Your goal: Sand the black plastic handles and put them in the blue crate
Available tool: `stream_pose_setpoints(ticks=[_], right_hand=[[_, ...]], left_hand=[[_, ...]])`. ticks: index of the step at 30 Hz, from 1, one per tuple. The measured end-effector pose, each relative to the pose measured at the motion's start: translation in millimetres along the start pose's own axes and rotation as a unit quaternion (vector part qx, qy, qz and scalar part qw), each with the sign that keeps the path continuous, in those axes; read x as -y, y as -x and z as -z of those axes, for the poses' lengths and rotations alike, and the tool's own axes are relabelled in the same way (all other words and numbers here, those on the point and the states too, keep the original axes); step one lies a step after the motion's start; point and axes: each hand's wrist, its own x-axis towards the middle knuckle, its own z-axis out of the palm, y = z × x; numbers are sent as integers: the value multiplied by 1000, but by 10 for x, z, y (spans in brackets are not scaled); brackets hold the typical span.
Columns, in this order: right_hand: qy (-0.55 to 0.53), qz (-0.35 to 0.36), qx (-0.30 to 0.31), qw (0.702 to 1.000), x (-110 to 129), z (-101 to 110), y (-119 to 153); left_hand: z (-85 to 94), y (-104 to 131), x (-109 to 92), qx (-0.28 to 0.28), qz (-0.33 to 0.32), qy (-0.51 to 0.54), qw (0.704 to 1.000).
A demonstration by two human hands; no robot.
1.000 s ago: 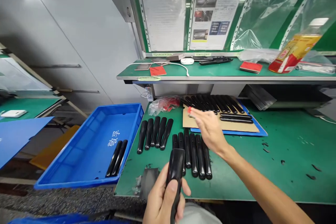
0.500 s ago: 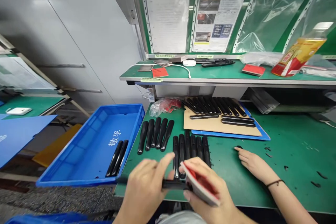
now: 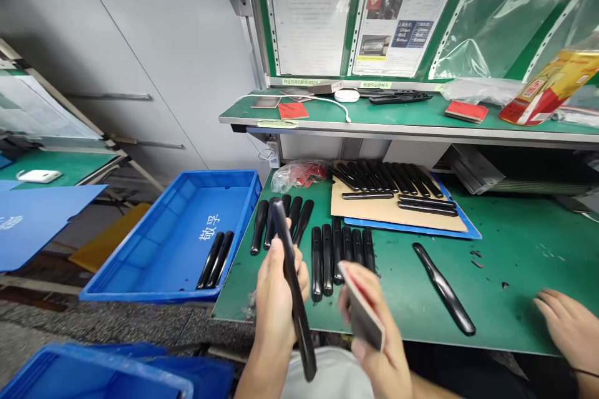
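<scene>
My left hand [image 3: 281,287] is closed around the middle of a glossy black handle [image 3: 296,299], a long slim piece held steeply tilted with its upper end away from me. To its right, my right hand [image 3: 374,330] grips a folded sanding pad [image 3: 362,312], grey outside and red inside. Pad and handle are apart. Just beyond my hands, a row of black handles [image 3: 326,259] lies on the green table [image 3: 397,305]. Another group of handles [image 3: 305,221] is partly hidden behind my left hand.
A blue tray [image 3: 140,295] at left contains two black handles [image 3: 215,259]. More handles [image 3: 388,177] rest on cardboard [image 3: 346,207] at the back. One handle [image 3: 444,290] lies near a co-worker's hand [image 3: 568,324] at right. A shelf [image 3: 402,128] spans the back.
My hands have parted, and the handle has swung from level to steeply tilted. The co-worker's hand has moved right, and a handle now shows on the table there. The view has shifted downward.
</scene>
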Motion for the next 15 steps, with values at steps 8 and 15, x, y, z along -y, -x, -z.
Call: stream_pose_setpoints(ticks=[8,15], right_hand=[[127,273,125,945,-131,-93,-444],[167,327,121,922,-89,-201,-304]], left_hand=[[118,12,16,93,201,13,975],[233,-25,-10,106,220,18,970]])
